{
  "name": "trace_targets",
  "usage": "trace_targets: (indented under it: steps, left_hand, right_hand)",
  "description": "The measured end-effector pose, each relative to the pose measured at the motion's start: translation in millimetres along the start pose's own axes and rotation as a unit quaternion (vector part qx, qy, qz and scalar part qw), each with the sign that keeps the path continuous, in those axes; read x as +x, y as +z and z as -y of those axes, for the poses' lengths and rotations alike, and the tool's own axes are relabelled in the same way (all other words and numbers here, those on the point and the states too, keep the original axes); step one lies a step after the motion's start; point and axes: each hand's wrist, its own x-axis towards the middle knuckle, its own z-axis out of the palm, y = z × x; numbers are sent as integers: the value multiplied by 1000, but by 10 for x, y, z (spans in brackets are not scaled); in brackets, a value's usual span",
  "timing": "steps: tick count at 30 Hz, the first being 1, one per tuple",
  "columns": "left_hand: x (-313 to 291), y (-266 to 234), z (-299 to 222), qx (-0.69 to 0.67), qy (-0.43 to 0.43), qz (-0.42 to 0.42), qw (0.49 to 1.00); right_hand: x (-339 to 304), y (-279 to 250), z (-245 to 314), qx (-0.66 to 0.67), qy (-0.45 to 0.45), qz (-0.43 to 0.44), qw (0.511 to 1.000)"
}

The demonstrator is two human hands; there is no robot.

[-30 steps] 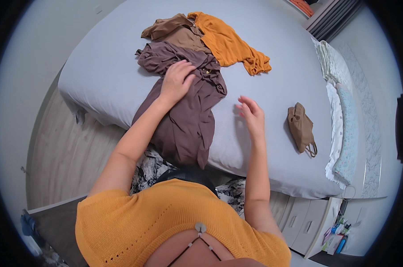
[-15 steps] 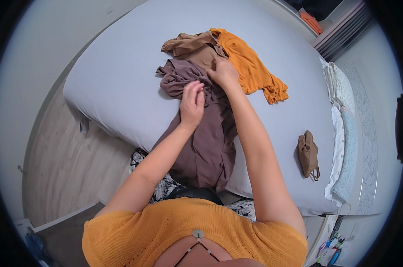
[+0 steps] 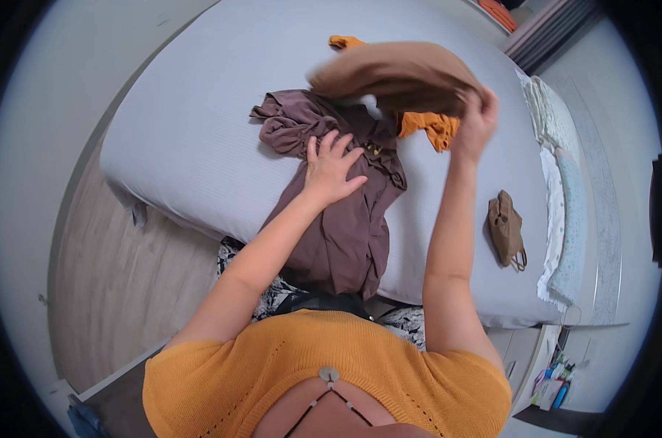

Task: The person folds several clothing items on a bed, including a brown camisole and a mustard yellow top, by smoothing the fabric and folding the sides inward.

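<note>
Pinching one end of the brown garment [image 3: 411, 69] above the bed [image 3: 199, 139], the right hand [image 3: 477, 120] holds probably light, limp cloth (best taken by an edge), the left hand [image 3: 331, 169] spread on the purple garment [image 3: 342, 241].

Brown cloth [image 3: 411, 69], dusky purple garment [image 3: 343, 233], orange fabric [image 3: 427, 128]

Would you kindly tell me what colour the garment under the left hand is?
The garment is dusky purplish brown, shown in the head view.
</note>
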Motion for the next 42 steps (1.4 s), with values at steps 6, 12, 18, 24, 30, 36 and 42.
trace_targets:
  steps: [6, 12, 18, 24, 30, 36, 42]
  left_hand:
    - [-16, 37, -99, 86, -36, 42, 995]
    - [94, -172, -180, 152, -89, 129, 976]
    - [310, -188, -5, 127, -43, 73, 988]
    - [715, -847, 292, 203, 68, -81, 974]
    - [1421, -1633, 704, 380, 71, -152, 909]
    - [1148, -557, -125, 122, 95, 38, 987]
    - [654, 292, -1012, -135, 162, 171, 963]
  right_hand:
    - [-782, -1896, 486, -114, 71, -266, 955]
    - [-1605, -2580, 423, -249, 96, -251, 930]
    - [-1744, -2265, 329, -206, 73, -191, 957]
    - [-1681, -2174, 612, -240, 69, -140, 958]
    - [-1621, -2239, 624, -228, 47, -130, 964]
    - [-1221, -2384, 659, -443, -39, -54, 894]
    - [-894, -2535, 451, -672, 181, 120, 708]
